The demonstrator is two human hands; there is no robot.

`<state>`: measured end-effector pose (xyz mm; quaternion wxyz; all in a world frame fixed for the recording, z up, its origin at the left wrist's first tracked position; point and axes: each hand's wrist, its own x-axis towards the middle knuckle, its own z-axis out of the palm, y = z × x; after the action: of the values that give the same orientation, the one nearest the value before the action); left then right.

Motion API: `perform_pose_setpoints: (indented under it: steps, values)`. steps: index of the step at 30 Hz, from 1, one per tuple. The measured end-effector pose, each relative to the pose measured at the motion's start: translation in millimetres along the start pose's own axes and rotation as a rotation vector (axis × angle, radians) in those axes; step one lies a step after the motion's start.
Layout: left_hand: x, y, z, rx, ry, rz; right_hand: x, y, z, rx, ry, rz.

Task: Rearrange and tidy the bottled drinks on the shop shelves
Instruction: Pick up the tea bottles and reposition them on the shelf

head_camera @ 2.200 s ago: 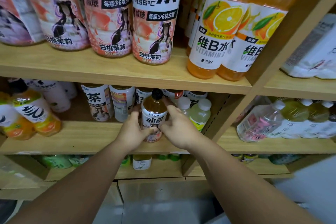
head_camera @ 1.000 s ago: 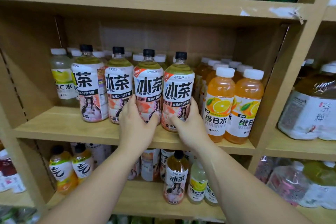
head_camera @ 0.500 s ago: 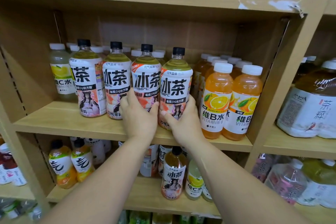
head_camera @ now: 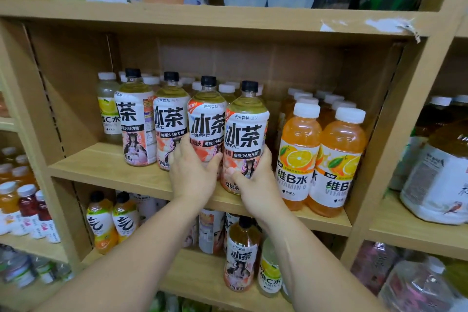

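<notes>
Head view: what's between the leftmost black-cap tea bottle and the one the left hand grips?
One more black-cap tea bottle, upright; head view shows it.

torn white sticker scraps [head_camera: 385, 26] cling to the front edge of the upper shelf board [head_camera: 177, 11], near its right end. plain brown back panel [head_camera: 253, 58] behind everything, and a line of little holes [head_camera: 52, 114] runs down the left side wall. next bay over on the right there's a big jug [head_camera: 435, 185] with a white label and a tiny bird on it. far left bay has small white-capped bottles, one of them a dark red bottle [head_camera: 27, 206]. bit blurry out there tbh.
</notes>
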<state>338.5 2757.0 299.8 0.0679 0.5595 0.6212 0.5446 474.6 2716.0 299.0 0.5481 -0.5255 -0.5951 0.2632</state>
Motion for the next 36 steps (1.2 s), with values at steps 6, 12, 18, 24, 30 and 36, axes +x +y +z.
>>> perform_pose_setpoints:
  steps: [6, 12, 18, 24, 30, 36]
  values:
    - [-14, -9, -25, -0.055, -0.021, 0.018, 3, 4, -5, 0.026, -0.059, -0.02]
    - [-17, -6, -50, -0.309, -0.167, -0.041, 2, 6, -6, 0.019, -0.061, -0.056]
    - [-9, 0, -62, -0.446, -0.258, -0.091, -1, 2, -6, 0.046, -0.033, -0.056]
    - [-26, 3, -94, -0.469, -0.307, -0.031, -3, 4, 2, -0.032, -0.038, -0.094]
    - [-36, -18, -132, -0.528, -0.327, -0.03, -9, 0, 9, -0.121, 0.024, -0.09]
    - [-32, -70, -171, -0.554, -0.412, -0.022, -16, -9, 21, -0.193, 0.146, -0.043]
